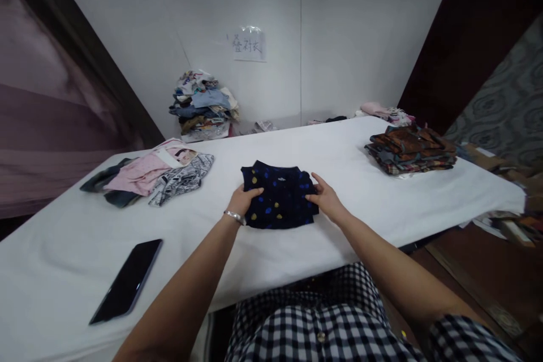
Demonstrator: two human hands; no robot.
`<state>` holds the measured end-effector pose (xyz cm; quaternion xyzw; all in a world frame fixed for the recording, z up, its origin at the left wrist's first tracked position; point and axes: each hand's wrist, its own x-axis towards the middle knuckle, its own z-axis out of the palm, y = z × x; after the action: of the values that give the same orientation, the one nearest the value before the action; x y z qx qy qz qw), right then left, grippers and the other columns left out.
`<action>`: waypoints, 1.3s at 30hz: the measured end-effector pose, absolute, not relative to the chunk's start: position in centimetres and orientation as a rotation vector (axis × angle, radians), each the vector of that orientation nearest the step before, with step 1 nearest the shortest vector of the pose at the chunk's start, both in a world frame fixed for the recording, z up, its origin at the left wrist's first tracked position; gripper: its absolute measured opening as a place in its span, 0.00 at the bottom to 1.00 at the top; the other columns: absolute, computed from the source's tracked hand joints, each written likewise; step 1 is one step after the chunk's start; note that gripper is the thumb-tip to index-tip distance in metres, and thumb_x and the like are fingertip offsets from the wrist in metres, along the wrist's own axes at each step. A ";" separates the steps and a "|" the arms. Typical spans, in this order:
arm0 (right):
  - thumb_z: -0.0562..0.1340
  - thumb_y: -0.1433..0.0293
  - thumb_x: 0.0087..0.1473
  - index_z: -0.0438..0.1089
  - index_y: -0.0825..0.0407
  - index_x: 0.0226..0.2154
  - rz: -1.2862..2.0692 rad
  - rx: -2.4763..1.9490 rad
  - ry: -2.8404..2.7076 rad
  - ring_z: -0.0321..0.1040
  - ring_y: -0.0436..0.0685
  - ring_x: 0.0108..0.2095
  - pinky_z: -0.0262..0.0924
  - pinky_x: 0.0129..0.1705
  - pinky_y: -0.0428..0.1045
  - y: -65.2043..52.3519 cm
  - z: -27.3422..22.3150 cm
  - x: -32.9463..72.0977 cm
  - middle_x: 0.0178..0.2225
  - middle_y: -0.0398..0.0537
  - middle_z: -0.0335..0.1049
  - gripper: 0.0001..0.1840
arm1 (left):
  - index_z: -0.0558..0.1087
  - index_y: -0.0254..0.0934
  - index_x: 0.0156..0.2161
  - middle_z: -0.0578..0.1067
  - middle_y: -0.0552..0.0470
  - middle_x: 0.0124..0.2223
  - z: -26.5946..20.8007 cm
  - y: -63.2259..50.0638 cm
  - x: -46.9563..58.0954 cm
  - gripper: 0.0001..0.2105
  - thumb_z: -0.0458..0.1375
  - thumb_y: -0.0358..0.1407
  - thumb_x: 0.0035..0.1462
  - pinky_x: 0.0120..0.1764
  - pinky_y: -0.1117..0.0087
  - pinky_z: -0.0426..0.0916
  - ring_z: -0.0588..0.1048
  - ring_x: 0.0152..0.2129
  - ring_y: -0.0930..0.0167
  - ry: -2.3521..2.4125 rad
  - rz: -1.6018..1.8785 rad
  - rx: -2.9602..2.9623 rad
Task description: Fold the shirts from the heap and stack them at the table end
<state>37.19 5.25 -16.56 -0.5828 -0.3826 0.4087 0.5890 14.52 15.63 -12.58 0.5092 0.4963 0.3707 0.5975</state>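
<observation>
A folded dark navy shirt (282, 203) with blue and yellow spots lies on the white-covered table in front of me, its neckline facing away. My left hand (245, 199), with a silver bracelet at the wrist, grips the shirt's left edge, thumb on top and fingers hidden beneath. At the opposite edge, my right hand (326, 199) holds the cloth between thumb and fingers, its index finger lifted off the fabric.
Loose pink and patterned clothes (138, 172) lie on the left, with a black phone (127, 281) nearer me. Folded brown plaid shirts (411, 150) are stacked on the right of the white tablecloth (271, 254). A tall clothes pile (203, 104) stands by the wall beneath a handwritten sign (249, 45).
</observation>
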 end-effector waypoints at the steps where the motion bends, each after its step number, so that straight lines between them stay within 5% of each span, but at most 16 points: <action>1: 0.65 0.72 0.40 0.48 0.48 0.63 0.945 -1.384 -0.911 0.69 0.56 0.42 0.64 0.46 0.53 6.2 -16.5 37.3 0.43 0.47 0.70 0.49 | 0.74 0.36 0.39 0.80 0.49 0.35 -12.9 16.1 13.9 0.18 0.66 0.33 0.38 0.38 0.62 0.74 0.78 0.32 0.63 1.188 0.852 1.115; 6: 0.66 0.67 0.41 0.58 0.50 0.58 0.813 -1.620 -0.927 0.65 0.60 0.48 0.61 0.50 0.56 7.1 -17.1 37.5 0.52 0.54 0.65 0.39 | 0.75 0.31 0.36 0.79 0.40 0.34 -16.0 17.4 11.4 0.17 0.67 0.39 0.40 0.38 0.60 0.74 0.79 0.33 0.60 1.366 0.661 0.861; 11: 0.62 0.61 0.50 0.67 0.54 0.42 1.252 -1.374 -0.632 0.71 0.56 0.34 0.67 0.38 0.54 1.3 -17.3 34.5 0.38 0.54 0.73 0.19 | 0.75 0.34 0.38 0.79 0.41 0.38 -16.9 17.4 10.9 0.21 0.69 0.44 0.38 0.39 0.61 0.74 0.78 0.35 0.60 1.320 0.636 0.850; 15: 0.59 0.54 0.55 0.66 0.55 0.41 1.825 -1.088 -0.418 0.73 0.59 0.37 0.68 0.38 0.54 -1.1 -17.5 30.7 0.39 0.58 0.73 0.21 | 0.75 0.33 0.38 0.80 0.41 0.36 -16.3 16.7 11.3 0.18 0.69 0.34 0.38 0.39 0.61 0.75 0.79 0.34 0.61 1.243 0.634 0.821; 21: 0.53 0.47 0.56 0.67 0.57 0.43 1.844 -0.722 -0.196 0.71 0.59 0.42 0.65 0.48 0.59 3.2 -18.0 27.9 0.41 0.57 0.72 0.30 | 0.74 0.32 0.41 0.80 0.44 0.34 -17.0 13.9 11.9 0.16 0.66 0.29 0.43 0.38 0.62 0.75 0.79 0.31 0.64 1.130 0.808 0.757; 25: 0.57 0.51 0.56 0.69 0.55 0.41 1.699 -0.737 -0.050 0.72 0.55 0.33 0.69 0.40 0.53 5.7 -17.6 27.4 0.35 0.50 0.75 0.24 | 0.70 0.34 0.46 0.79 0.48 0.34 -18.1 11.6 11.8 0.21 0.65 0.25 0.44 0.38 0.63 0.74 0.78 0.29 0.66 1.212 0.960 0.786; 30: 0.62 0.75 0.50 0.70 0.57 0.34 1.526 -0.958 0.017 0.71 0.52 0.27 0.68 0.31 0.46 6.1 -17.5 26.9 0.27 0.47 0.75 0.05 | 0.69 0.36 0.47 0.78 0.47 0.42 -17.6 9.1 11.8 0.22 0.64 0.23 0.45 0.43 0.66 0.72 0.77 0.36 0.68 1.270 1.091 0.893; 34: 0.59 0.80 0.45 0.70 0.59 0.29 1.468 -0.831 0.007 0.71 0.53 0.26 0.68 0.31 0.47 5.0 -16.9 27.7 0.24 0.49 0.74 0.06 | 0.68 0.37 0.50 0.78 0.45 0.44 -16.2 7.6 11.7 0.22 0.64 0.31 0.48 0.39 0.66 0.73 0.77 0.37 0.66 1.211 0.949 0.853; 39: 0.61 0.76 0.44 0.72 0.61 0.30 1.353 -0.775 -0.015 0.72 0.54 0.26 0.68 0.30 0.47 3.4 -14.9 31.0 0.26 0.51 0.74 0.07 | 0.70 0.36 0.47 0.78 0.43 0.41 -16.7 7.6 10.8 0.30 0.59 0.57 0.46 0.29 0.65 0.73 0.77 0.26 0.66 1.252 0.673 0.979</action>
<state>31.05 3.42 -14.94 -0.3493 -0.0069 0.6099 0.7113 10.84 7.56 -16.75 0.4309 0.5512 0.2962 0.6502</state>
